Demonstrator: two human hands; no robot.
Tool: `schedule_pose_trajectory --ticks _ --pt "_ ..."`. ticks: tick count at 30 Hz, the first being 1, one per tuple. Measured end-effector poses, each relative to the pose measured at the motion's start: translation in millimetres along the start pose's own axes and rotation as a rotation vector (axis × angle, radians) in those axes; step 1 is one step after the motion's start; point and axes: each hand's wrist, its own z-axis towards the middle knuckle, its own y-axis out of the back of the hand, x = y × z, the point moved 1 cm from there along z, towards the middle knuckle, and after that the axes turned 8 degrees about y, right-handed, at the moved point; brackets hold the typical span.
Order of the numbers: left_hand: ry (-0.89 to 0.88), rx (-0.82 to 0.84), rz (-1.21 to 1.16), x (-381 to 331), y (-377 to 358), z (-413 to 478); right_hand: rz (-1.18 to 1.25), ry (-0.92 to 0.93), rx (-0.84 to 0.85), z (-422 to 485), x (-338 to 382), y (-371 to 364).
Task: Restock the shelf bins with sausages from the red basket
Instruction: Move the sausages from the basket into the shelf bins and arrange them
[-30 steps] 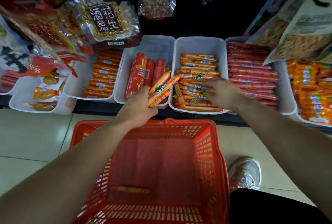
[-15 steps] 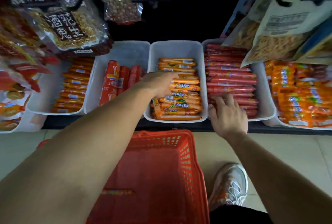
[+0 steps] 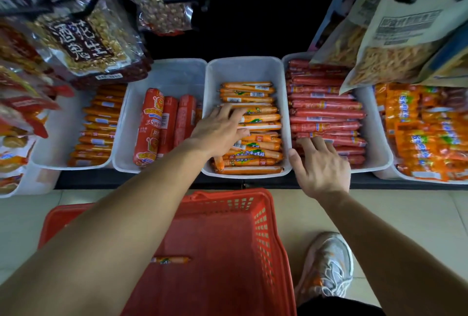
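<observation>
The red basket [image 3: 263,217] sits on the floor below the shelf, with one orange sausage [image 3: 170,260] left on its bottom. The middle white bin [image 3: 247,67] holds a pile of thin orange sausages [image 3: 255,156]. My left hand [image 3: 217,131] lies flat on that pile, fingers spread, holding nothing. My right hand [image 3: 320,166] rests on the front rim between the middle bin and the bin of red sausages [image 3: 326,113], fingers apart and empty.
A bin of thick red sausages [image 3: 162,123] and a bin of small orange sausages [image 3: 98,125] stand to the left. Orange packs [image 3: 425,136] fill the far right bin. Hanging snack bags [image 3: 83,42] overhang the bins. My shoe [image 3: 326,265] is beside the basket.
My left hand carried a bunch of orange sausages into the middle bin and let them go there. My right hand pulled back from that bin to its right front rim.
</observation>
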Motion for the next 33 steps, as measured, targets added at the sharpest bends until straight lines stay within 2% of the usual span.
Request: schedule_pose_trajectory --ticks 4,7,9,12,15,18,21,27,30,33 --pt "0.036 0.101 -0.249 -8 4 11 -0.003 -0.01 0.02 0 0 0" --pt "0.096 0.01 -0.48 -4 23 -5 0.095 -0.068 0.014 7 2 5" --pt "0.124 -0.129 -0.426 13 39 -23 0.187 -0.076 -0.056 14 10 14" --pt "0.158 -0.265 -0.284 50 50 -58 0.158 0.115 -0.105 27 47 24" --pt "0.269 -0.293 -0.323 77 45 -89 0.219 0.244 0.072 37 103 23" --pt "0.329 -0.242 -0.412 89 37 -109 0.131 0.184 0.277 48 146 11" --pt "0.349 -0.202 -0.443 94 32 -123 0.114 0.048 0.345 61 165 3" --pt "0.319 -0.195 -0.455 83 25 -128 0.324 0.055 0.436 63 132 27" --pt "0.281 -0.2 -0.444 57 25 -115 0.14 0.122 0.473 55 88 41" --pt "0.214 -0.148 -0.378 30 23 -94 0.018 0.162 0.395 43 64 38"
